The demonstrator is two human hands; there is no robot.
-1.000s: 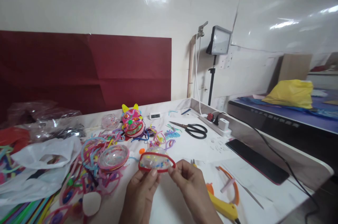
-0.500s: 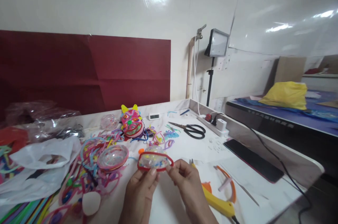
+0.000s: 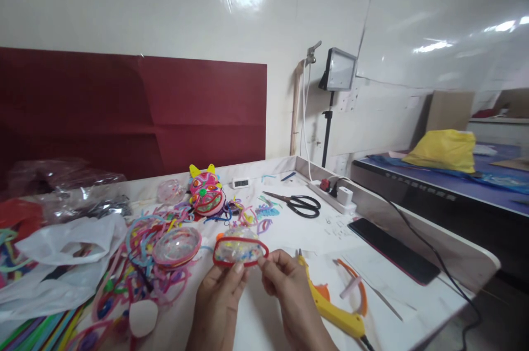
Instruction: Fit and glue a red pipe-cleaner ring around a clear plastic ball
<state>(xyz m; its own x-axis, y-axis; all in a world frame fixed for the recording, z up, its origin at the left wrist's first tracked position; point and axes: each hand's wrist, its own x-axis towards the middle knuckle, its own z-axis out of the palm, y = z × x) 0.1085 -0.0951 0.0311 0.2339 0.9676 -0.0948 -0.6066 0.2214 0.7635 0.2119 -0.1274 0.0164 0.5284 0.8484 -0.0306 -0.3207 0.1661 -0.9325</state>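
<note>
Both hands hold up a clear plastic dome [image 3: 239, 250] rimmed with a red pipe cleaner, coloured bits showing inside. My left hand [image 3: 219, 296] pinches its near edge with thumb and fingers. My right hand [image 3: 285, 285] pinches the red rim at its right end. A second clear dome with a pink rim [image 3: 177, 245] lies on a heap of pipe cleaners just to the left. A yellow glue gun [image 3: 333, 309] lies on the white table [image 3: 289, 230] beside my right wrist.
A colourful animal mask [image 3: 206, 194] stands at the back, with black scissors [image 3: 301, 205], a power strip [image 3: 336, 196] and a dark phone [image 3: 392, 252] to the right. Plastic bags [image 3: 66, 252] and loose pipe cleaners [image 3: 124, 268] crowd the left. An orange curved strip [image 3: 359, 285] lies near the glue gun.
The dome and both hands have shifted slightly left and down in view as the head turned; the grip on the red rim is unchanged.
</note>
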